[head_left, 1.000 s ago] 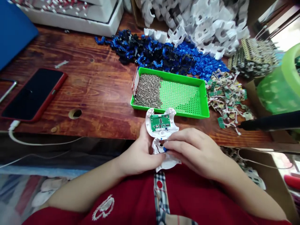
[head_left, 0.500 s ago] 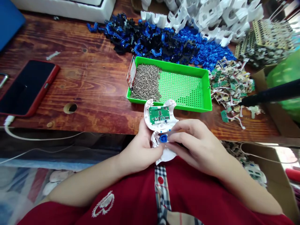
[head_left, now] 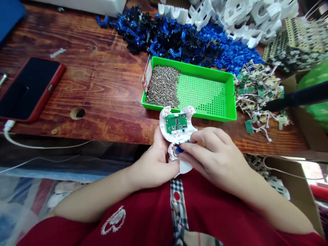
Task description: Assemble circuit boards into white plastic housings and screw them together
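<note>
Handling of a small blue part [head_left: 179, 149] at a lower white shell [head_left: 185, 166]. The blue part is being touched by the bunched fingertips of the right hand [head_left: 217, 155]; whether it is being pinched or merely pressed cannot be told, as it is partly being hidden. The lower shell is being clasped beneath the thumb of the left hand [head_left: 153, 168], and an upper white shell [head_left: 175, 137], in which a green circuit board [head_left: 176, 123] is being carried, is being supported by the same hand just beyond. Fitting or adjustment is apparently being done; a firm left hold and fine fingertip control are being called for. The blue part is being kept between both hands, near the upper shell's lower edge
</note>
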`<state>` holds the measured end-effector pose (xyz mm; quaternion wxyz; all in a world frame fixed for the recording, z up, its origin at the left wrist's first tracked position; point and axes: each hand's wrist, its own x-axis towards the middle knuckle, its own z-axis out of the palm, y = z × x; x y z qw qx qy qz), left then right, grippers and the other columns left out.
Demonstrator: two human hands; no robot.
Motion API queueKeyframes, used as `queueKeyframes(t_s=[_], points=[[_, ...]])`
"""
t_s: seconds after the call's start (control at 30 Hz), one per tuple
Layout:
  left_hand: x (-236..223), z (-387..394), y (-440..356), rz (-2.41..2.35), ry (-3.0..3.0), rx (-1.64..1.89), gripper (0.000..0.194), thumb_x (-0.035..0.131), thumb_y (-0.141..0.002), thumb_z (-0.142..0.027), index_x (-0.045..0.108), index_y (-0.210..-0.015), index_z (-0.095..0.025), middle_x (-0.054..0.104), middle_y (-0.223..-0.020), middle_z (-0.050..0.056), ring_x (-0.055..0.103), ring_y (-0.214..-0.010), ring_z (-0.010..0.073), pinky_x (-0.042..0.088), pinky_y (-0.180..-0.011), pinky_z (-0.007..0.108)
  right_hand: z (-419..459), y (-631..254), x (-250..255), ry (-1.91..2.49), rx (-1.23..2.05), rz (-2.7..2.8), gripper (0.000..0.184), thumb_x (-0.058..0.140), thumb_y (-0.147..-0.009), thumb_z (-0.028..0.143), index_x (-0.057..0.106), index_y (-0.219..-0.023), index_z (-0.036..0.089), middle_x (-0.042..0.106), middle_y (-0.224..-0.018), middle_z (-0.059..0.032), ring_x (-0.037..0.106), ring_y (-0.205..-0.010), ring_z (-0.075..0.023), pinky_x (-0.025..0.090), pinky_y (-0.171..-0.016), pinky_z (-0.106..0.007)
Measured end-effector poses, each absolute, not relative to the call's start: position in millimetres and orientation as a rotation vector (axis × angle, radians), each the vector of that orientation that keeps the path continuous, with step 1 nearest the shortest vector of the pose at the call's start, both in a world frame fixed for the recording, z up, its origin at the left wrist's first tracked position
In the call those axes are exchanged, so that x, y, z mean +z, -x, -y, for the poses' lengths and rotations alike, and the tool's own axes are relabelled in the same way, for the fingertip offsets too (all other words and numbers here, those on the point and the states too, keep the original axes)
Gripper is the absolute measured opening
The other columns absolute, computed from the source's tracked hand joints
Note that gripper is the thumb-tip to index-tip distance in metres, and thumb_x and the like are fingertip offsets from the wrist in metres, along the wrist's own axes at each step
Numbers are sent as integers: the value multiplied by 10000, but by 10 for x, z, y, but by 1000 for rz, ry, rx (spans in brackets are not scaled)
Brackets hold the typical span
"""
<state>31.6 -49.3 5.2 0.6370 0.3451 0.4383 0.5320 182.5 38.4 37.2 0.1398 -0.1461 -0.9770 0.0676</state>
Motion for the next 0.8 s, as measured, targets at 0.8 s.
queueKeyframes(t_s=[0.8], points=[[108,511,-348,-1085,-738,1267,753,561,-709,17,197,-1320,-233,514,-1289,61,516,-1169,187,414,-972,288,-327,-1831,348,553,386,2675,150,608,-804,240,646,-930,170,556,-876,-50,486,-831,-147,394,-753,-278]])
